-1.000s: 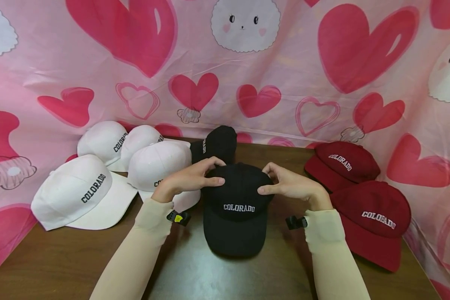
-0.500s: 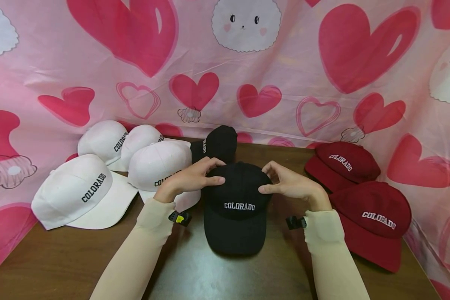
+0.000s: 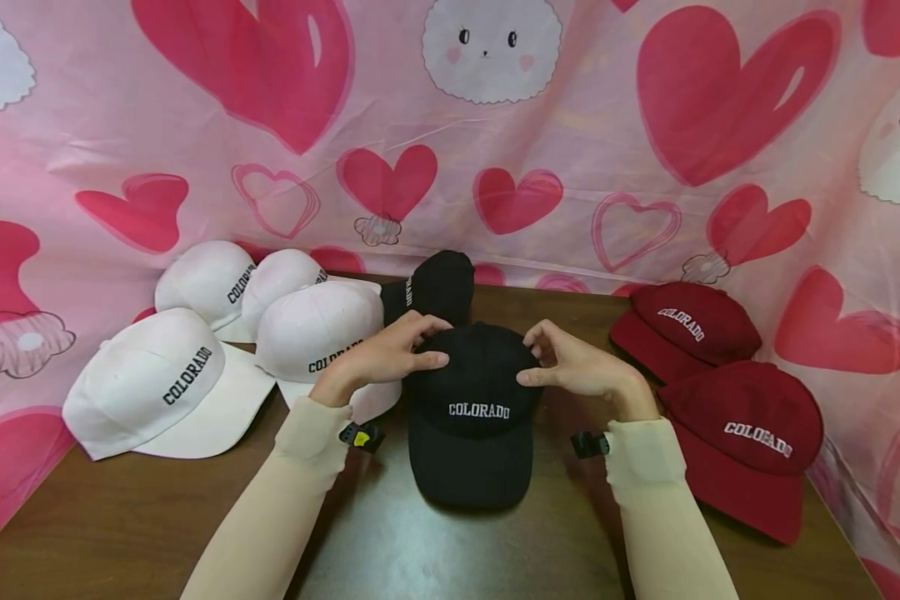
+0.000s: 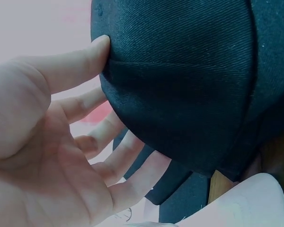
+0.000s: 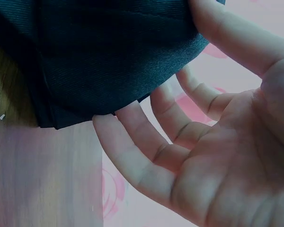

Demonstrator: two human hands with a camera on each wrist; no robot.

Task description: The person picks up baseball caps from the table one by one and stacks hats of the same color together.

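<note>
A black baseball cap [image 3: 471, 458] with white COLORADO lettering is at the middle of the table, brim toward me. My left hand [image 3: 386, 358] holds its left side, thumb on the crown and fingers behind. On the opposite side my right hand [image 3: 581, 371] holds it the same way. In the left wrist view the thumb [image 4: 80, 64] presses the crown's edge while the fingers reach behind the black fabric [image 4: 180, 94]. The right wrist view has fingertips [image 5: 104, 124] at the cap's rear edge; the thumb's tip is partly hidden.
Several white caps [image 3: 142, 383] sit on the left of the brown table [image 3: 390, 542]. Another black cap [image 3: 442, 287] is behind them near the middle. Two dark red caps, one farther back [image 3: 690, 325] and one nearer [image 3: 750, 425], overlap at right. A pink heart-print cloth [image 3: 450, 125] hangs behind.
The black cap has shifted very slightly away from me, its brim edge a little farther back. Both hands keep almost the same hold.
</note>
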